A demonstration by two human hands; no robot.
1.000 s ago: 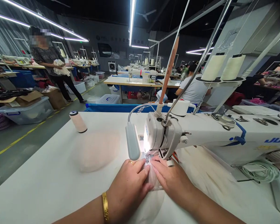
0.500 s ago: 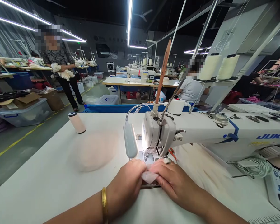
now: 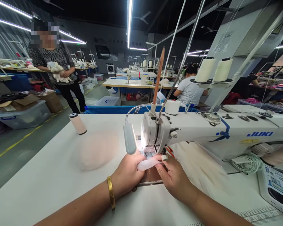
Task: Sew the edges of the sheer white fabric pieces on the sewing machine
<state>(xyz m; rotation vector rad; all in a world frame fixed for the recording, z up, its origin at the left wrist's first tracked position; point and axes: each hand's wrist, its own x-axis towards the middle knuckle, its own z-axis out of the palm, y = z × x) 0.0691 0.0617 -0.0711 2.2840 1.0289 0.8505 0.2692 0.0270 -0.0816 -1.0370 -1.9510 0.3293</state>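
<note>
Between my two hands is a small piece of sheer whitish fabric [image 3: 148, 164], just in front of the needle area of a white sewing machine [image 3: 191, 127]. My left hand [image 3: 130, 169], with a gold bracelet [image 3: 110, 192] on its wrist, grips the fabric's left end. On the other side my right hand [image 3: 172, 175] pinches the right end between thumb and fingers. A lit lamp [image 3: 130, 138] hangs close above my left hand. Orange-handled scissors or a similar tool [image 3: 170, 151] lie partly hidden behind the machine head.
Pale sheer fabric [image 3: 200, 160] lies right, under the machine arm. A blurred pale piece [image 3: 99, 151] and a peach thread cone [image 3: 77, 124] are on the left of the table [image 3: 61, 188]. A control box [image 3: 277, 185] sits right. A person [image 3: 58, 66] stands beyond, holding pale cloth.
My hands have moved slightly apart, and the fabric is now stretched sideways between them. The view has shifted a little. The standing person appears nearer, cloth held at the waist.
</note>
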